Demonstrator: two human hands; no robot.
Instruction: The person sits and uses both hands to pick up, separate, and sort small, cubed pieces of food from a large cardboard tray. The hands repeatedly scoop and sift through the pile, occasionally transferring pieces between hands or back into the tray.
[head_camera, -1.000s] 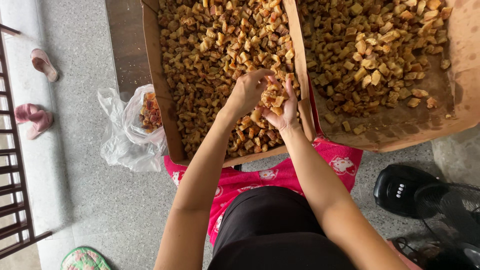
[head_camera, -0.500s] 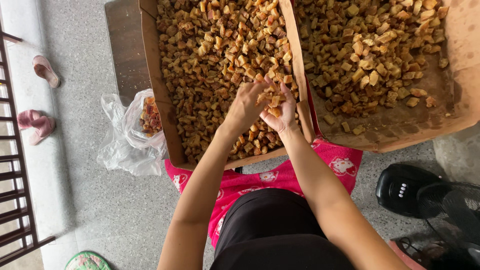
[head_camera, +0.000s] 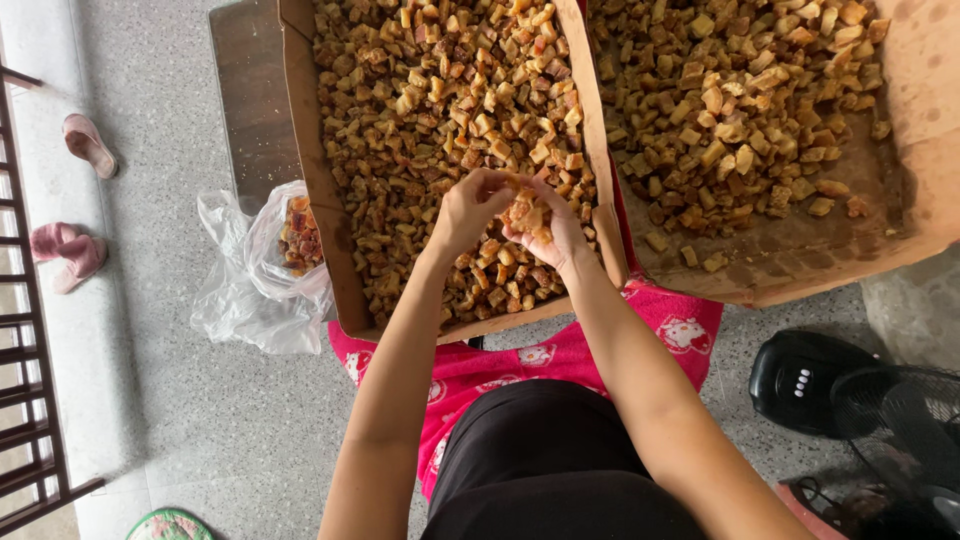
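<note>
Over the near right corner of the left cardboard tray (head_camera: 300, 150), the right hand (head_camera: 548, 232) cups a small heap of golden fried pieces (head_camera: 524, 212) while the left hand (head_camera: 470, 208) pinches at them; they look light, brittle and greasy, best scooped, with low tray walls close on the right and near side
</note>
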